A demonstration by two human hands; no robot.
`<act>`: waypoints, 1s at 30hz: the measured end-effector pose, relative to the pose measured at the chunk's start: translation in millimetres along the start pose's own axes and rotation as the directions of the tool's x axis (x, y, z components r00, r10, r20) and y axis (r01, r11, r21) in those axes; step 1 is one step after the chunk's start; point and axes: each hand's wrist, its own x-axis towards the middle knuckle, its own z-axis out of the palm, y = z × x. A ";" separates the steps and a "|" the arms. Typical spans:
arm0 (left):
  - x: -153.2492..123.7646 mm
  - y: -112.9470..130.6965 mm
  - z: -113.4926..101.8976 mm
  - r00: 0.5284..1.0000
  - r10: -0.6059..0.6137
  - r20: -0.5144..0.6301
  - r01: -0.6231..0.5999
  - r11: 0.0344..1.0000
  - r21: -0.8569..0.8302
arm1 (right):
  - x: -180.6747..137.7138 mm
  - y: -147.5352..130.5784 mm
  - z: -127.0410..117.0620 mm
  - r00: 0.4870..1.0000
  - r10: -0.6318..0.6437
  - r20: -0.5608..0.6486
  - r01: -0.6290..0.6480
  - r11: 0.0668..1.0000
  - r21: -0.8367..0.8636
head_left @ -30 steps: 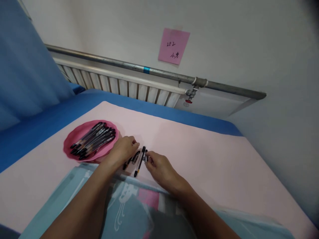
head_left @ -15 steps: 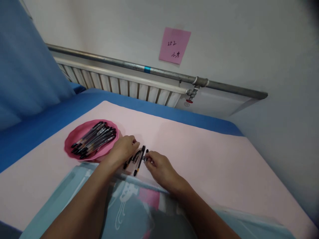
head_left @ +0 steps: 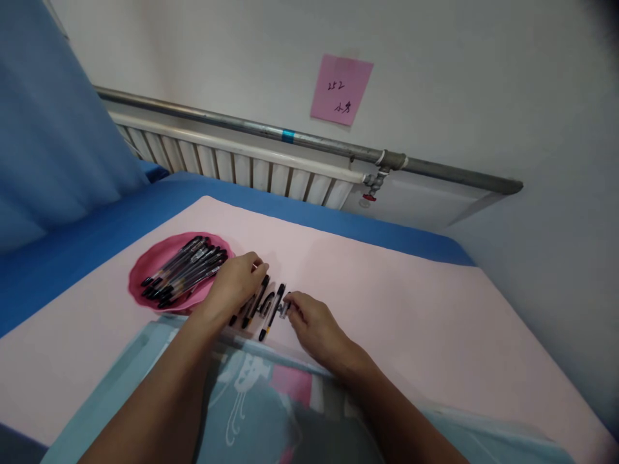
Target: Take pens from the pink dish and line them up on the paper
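My left hand (head_left: 236, 283) is beside the pink bowl, its fingers curled over a black-capped pen (head_left: 234, 318). Only the lower end of that pen shows; the rest is under the hand. Just right of it lie a second pen (head_left: 255, 303), a small black-and-silver piece (head_left: 266, 304) and a third pen (head_left: 272, 312), roughly side by side. My right hand (head_left: 312, 322) pinches a small silver metal piece (head_left: 284, 310) beside the third pen. Its exact kind is too small to make out. The pink bowl (head_left: 140, 261) holds several black-capped clear pens (head_left: 186, 270).
A pale pink mat (head_left: 411, 309) covers most of the blue surface (head_left: 348, 222). Behind it run a white radiator (head_left: 242, 169) and a metal pipe (head_left: 217, 119) with a red valve (head_left: 369, 198). A blue curtain (head_left: 58, 129) hangs at left. Light-blue cloth (head_left: 251, 399) lies near me.
My left hand has shifted a little left and away, uncovering more of the pens beneath it. My right hand stays near the third pen with the metal piece. The view has moved slightly.
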 end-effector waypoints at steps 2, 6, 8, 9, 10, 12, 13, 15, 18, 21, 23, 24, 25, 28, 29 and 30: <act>0.2 -0.1 -1.3 1.000 -0.011 -0.022 0.011 1.000 -0.011 | 0.0 1.1 0.2 1.000 -0.008 -0.010 0.008 1.000 0.011; 1.1 -1.7 -3.4 0.999 -0.018 -0.043 0.016 0.999 -0.040 | 0.4 3.0 0.4 1.000 -0.002 -0.019 0.002 1.000 0.009; 1.4 -4.7 -6.7 0.998 -0.019 -0.058 0.016 0.998 -0.059 | 0.9 4.2 0.2 0.999 0.013 -0.030 -0.013 1.000 0.013; 1.4 -6.9 -9.2 0.997 -0.024 -0.072 0.019 0.998 -0.067 | 1.2 4.8 0.0 0.999 0.022 -0.038 -0.021 1.000 0.016; 1.4 -9.6 -12.2 0.995 -0.033 -0.090 0.026 0.997 -0.071 | 1.5 5.5 -0.3 0.998 0.030 -0.047 -0.029 0.999 0.021; 1.2 -15.9 -19.0 0.989 -0.055 -0.135 0.046 0.997 -0.068 | 2.1 6.5 -0.6 0.997 0.044 -0.070 -0.042 0.999 0.030; 1.1 -19.0 -22.3 0.985 -0.066 -0.160 0.057 0.997 -0.061 | 2.4 7.0 -0.7 0.996 0.047 -0.081 -0.044 0.998 0.035; 0.9 -24.2 -27.5 0.977 -0.080 -0.197 0.073 0.996 -0.044 | 3.0 7.6 -0.6 0.994 0.047 -0.096 -0.043 0.998 0.044; 0.8 -27.3 -30.2 0.973 -0.085 -0.216 0.080 0.996 -0.031 | 3.7 8.2 0.2 0.993 0.049 -0.104 -0.044 0.998 0.047; 0.9 -25.3 -28.5 0.978 -0.082 -0.193 0.074 0.996 -0.048 | 4.1 8.9 0.9 0.994 0.056 -0.094 -0.054 0.998 0.022; 0.9 -23.3 -27.1 0.983 -0.077 -0.169 0.067 0.996 -0.063 | 3.9 8.8 0.7 0.995 0.049 -0.088 -0.050 0.999 -0.006; 1.0 -22.6 -26.6 0.984 -0.075 -0.161 0.064 0.996 -0.069 | 3.5 8.2 0.3 0.996 0.038 -0.086 -0.040 0.999 -0.023; 1.0 -22.1 -26.2 0.985 -0.073 -0.155 0.063 0.995 -0.073 | 3.0 7.0 -0.4 0.996 0.026 -0.084 -0.029 0.999 -0.041; 1.2 -21.4 -25.4 0.986 -0.076 -0.149 0.065 0.995 -0.078 | 0.2 0.7 -2.6 0.999 0.016 -0.039 -0.019 0.997 -0.073; 1.2 -21.2 -25.1 0.986 -0.078 -0.149 0.067 0.995 -0.078 | -0.9 -1.9 -3.1 1.000 0.027 -0.013 -0.028 0.997 -0.078; 1.1 -20.9 -24.7 0.986 -0.079 -0.149 0.068 0.995 -0.078 | -2.0 -4.4 -3.3 0.999 0.039 0.014 -0.038 0.996 -0.083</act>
